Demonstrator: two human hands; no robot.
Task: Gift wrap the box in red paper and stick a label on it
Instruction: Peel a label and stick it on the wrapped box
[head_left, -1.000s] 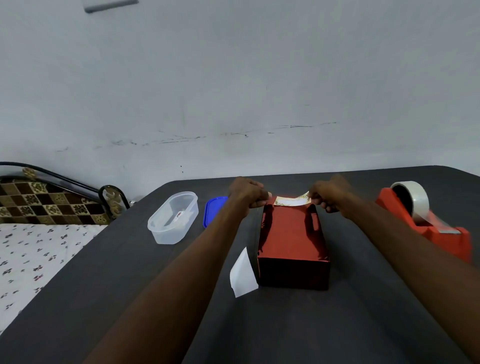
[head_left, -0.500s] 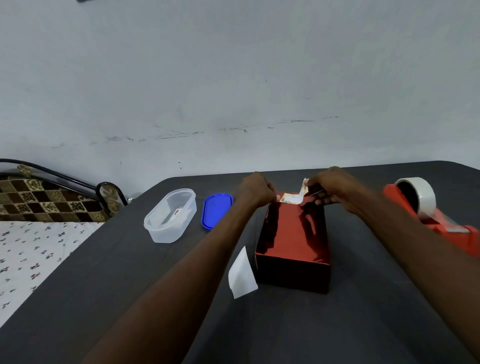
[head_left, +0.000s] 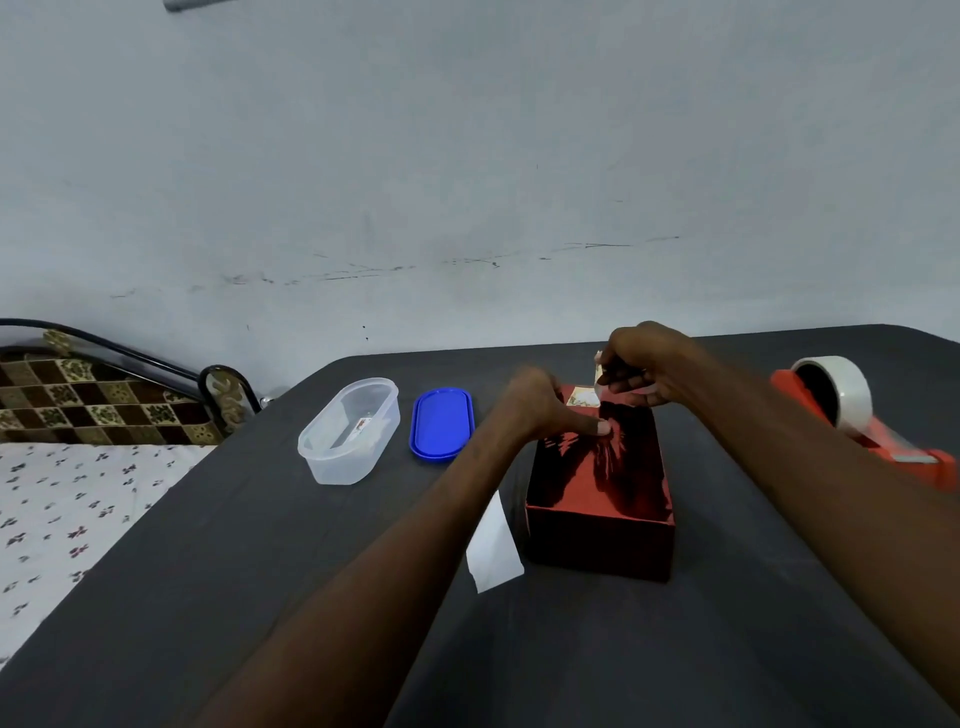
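The box (head_left: 602, 499), wrapped in shiny red paper, lies lengthwise on the dark table (head_left: 260, 571). At its far end a small pale label (head_left: 584, 399) lies partly on the top face, with one end lifted. My right hand (head_left: 644, 369) pinches that lifted end above the box. My left hand (head_left: 540, 405) rests at the box's far left corner, its thumb pressing flat on the red top beside the label. Part of the label is hidden behind my fingers.
A white paper scrap (head_left: 493, 545) leans against the box's left side. A clear plastic tub (head_left: 350, 428) and its blue lid (head_left: 441, 423) lie to the left. A red tape dispenser (head_left: 857, 415) stands at the right. A bed (head_left: 62, 493) borders the table's left edge.
My right hand has risen and moved left, lifting one end of the label off the box. My left thumb has slid onto the box's top.
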